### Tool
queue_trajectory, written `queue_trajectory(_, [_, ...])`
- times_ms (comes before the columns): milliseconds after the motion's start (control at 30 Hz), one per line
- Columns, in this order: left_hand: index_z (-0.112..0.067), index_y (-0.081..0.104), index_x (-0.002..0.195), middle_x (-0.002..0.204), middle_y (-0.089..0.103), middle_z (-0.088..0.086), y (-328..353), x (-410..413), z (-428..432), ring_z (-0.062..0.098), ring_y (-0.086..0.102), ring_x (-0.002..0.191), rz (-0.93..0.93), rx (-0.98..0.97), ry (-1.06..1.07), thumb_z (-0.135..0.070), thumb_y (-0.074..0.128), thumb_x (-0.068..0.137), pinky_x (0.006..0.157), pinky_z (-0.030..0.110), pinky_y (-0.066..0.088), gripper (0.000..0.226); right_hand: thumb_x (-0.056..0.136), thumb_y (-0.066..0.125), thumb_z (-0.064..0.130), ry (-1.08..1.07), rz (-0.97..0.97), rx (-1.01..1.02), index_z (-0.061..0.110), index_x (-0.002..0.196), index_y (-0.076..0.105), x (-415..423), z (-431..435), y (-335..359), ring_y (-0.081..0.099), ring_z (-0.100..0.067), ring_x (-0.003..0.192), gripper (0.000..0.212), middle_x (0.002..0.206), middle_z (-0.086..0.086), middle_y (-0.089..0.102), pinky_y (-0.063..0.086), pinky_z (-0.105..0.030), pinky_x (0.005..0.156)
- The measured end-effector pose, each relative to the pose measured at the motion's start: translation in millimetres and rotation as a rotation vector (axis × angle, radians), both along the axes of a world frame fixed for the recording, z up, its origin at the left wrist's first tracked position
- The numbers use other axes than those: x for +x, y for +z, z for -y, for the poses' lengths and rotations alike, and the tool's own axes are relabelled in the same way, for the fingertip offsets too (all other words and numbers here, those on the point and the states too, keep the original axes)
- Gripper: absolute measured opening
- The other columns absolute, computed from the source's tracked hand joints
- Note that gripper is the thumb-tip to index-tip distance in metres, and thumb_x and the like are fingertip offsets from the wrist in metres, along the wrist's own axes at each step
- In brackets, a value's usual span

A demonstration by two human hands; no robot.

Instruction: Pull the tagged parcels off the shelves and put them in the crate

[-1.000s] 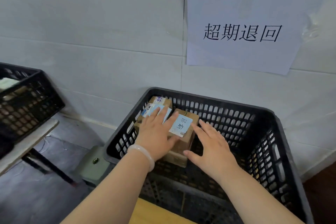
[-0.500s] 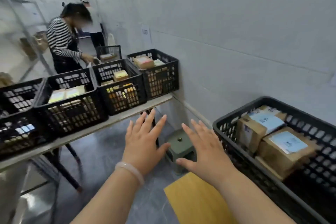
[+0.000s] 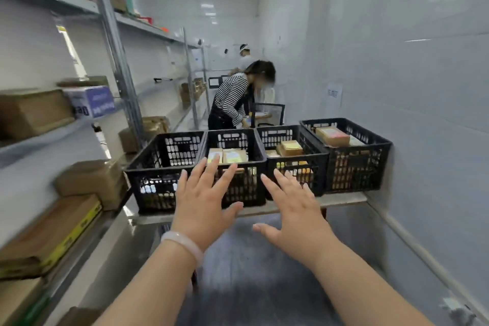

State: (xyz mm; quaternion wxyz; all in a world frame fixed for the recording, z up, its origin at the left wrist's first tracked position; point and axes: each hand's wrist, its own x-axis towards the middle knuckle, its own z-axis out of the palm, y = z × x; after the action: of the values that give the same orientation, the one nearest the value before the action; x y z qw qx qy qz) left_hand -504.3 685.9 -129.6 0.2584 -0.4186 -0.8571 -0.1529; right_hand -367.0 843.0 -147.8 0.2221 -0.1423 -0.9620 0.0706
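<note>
My left hand (image 3: 202, 202) and my right hand (image 3: 292, 213) are held out in front of me with fingers spread, and neither holds anything. A pale bracelet sits on my left wrist. Metal shelves (image 3: 53, 137) run along the left wall with brown cardboard parcels (image 3: 90, 182) and a blue and white box (image 3: 90, 100) on them. The crate that I was reaching into is out of view.
Several black crates (image 3: 164, 167) with parcels inside stand in a row on a bench (image 3: 341, 198) straight ahead. A person in a striped top (image 3: 230, 98) bends over behind them, and another person stands farther back. A white tiled wall (image 3: 397, 87) closes the right side.
My hands left the parcels in the crate and now hang open in the air. My view swung left, away from the crate, to the aisle with the shelves.
</note>
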Motion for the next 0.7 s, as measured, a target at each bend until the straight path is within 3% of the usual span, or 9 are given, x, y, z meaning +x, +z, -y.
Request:
queue_trajectory(133, [-0.039, 0.029, 0.151, 0.161, 0.026, 0.002, 35, -64, 59, 0.025, 0.02, 0.149, -0.137, 0.035, 0.162, -0.061, 0.061, 0.083, 0.119, 0.054, 0.013, 0.079, 0.082, 0.046, 0.072, 0.129, -0.075, 0.025, 0.044, 0.15, -0.009, -86, 38, 28, -0.018, -0.011, 0.147, 0.092, 0.162, 0.01, -0.011, -0.01, -0.041, 0.119])
queue_trajectory(300, [-0.045, 0.013, 0.152, 0.165, 0.011, -0.001, 67, -111, 138, 0.022, 0.003, 0.151, -0.189, 0.029, 0.364, -0.065, 0.051, 0.086, 0.121, 0.053, 0.002, 0.079, 0.08, 0.044, 0.073, 0.374, -0.164, 0.05, 0.043, 0.151, -0.004, -184, 113, 57, -0.012, -0.009, 0.147, 0.092, 0.162, 0.01, -0.005, -0.002, -0.041, 0.121])
queue_trajectory(400, [-0.044, 0.022, 0.151, 0.164, 0.017, -0.002, 91, -128, 191, 0.022, 0.011, 0.15, -0.236, 0.07, 0.479, -0.063, 0.052, 0.086, 0.121, 0.053, 0.007, 0.074, 0.081, 0.041, 0.073, 0.559, -0.212, 0.066, 0.045, 0.151, -0.007, -233, 159, 74, -0.015, -0.007, 0.146, 0.089, 0.162, 0.012, -0.008, -0.003, -0.041, 0.121])
queue_trajectory(533, [-0.045, 0.018, 0.152, 0.164, 0.016, -0.001, 118, -142, 247, 0.023, 0.011, 0.15, -0.306, 0.063, 0.631, -0.064, 0.049, 0.088, 0.12, 0.052, 0.008, 0.074, 0.084, 0.045, 0.069, 0.74, -0.277, 0.048, 0.048, 0.149, -0.009, -287, 209, 101, -0.015, -0.006, 0.146, 0.087, 0.159, 0.016, -0.01, -0.005, -0.038, 0.119])
queue_trajectory(700, [-0.048, 0.012, 0.152, 0.165, 0.004, -0.003, 130, -166, 289, 0.022, 0.006, 0.15, -0.223, 0.079, 0.864, -0.066, 0.05, 0.087, 0.119, 0.045, 0.011, 0.078, 0.088, 0.052, 0.059, 0.973, -0.285, -0.038, 0.048, 0.15, -0.004, -350, 261, 118, -0.014, -0.001, 0.143, 0.084, 0.16, 0.019, -0.007, -0.004, -0.033, 0.116])
